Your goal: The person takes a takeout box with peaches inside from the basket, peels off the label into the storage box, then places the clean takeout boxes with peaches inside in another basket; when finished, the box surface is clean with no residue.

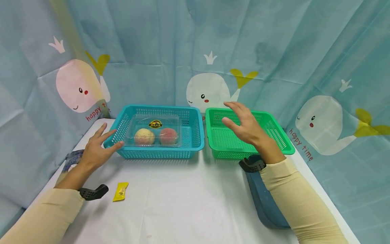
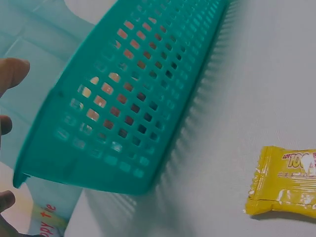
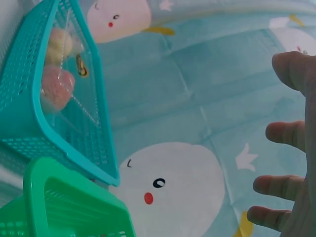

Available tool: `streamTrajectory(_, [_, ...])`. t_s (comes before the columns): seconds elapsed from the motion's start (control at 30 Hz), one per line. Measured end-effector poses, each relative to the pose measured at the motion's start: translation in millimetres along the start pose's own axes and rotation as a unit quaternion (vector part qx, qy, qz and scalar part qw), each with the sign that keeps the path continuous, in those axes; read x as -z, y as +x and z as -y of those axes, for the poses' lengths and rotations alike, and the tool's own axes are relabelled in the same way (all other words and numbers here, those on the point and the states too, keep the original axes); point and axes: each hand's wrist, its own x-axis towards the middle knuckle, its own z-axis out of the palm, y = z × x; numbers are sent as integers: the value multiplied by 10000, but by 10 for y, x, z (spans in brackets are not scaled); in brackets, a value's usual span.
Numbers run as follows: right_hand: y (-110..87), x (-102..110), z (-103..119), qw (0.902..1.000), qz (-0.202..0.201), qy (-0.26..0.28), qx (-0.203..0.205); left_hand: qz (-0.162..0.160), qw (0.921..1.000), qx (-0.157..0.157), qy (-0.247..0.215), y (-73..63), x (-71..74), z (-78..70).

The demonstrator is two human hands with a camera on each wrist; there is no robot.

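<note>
My left hand (image 1: 95, 150), fingers spread, is at the left end of a blue plastic basket (image 1: 158, 154) and holds nothing. Inside that basket a clear plastic box (image 1: 137, 120) leans with its labelled lid showing. Through it show a pale yellow peach (image 1: 144, 137) and a pinkish peach (image 1: 168, 136). Over the green basket (image 1: 226, 155) hovers my right hand (image 1: 246, 127), its palm turned inward, thumb and fingers apart, gripping nothing. In the right wrist view its fingers (image 3: 284, 134) stand separate from one another. A yellow wrapped sweet (image 1: 121, 191) lies on the table near my left wrist.
Under my right forearm stands a dark blue bin (image 1: 263, 200), partly covered by the sleeve. Behind my left wrist a dark blue patterned item (image 1: 73, 159) is half hidden. A light blue curtain (image 1: 146, 40) with printed whales hangs behind the white table (image 1: 182, 196).
</note>
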Motion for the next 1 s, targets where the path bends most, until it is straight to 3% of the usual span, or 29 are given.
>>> streamTrajectory(0.63, [240,-224,186,9992,129,386,5,458,9982,390,-61,38,-123,161])
streamTrajectory(0.83, [314,-316,230,9984,128,546,52,453,9978,488,-32,49,-158,185])
streamTrajectory(1.0, [361,-412,270,9964,235,773,-244,371,9979,513,-169,43,-174,200])
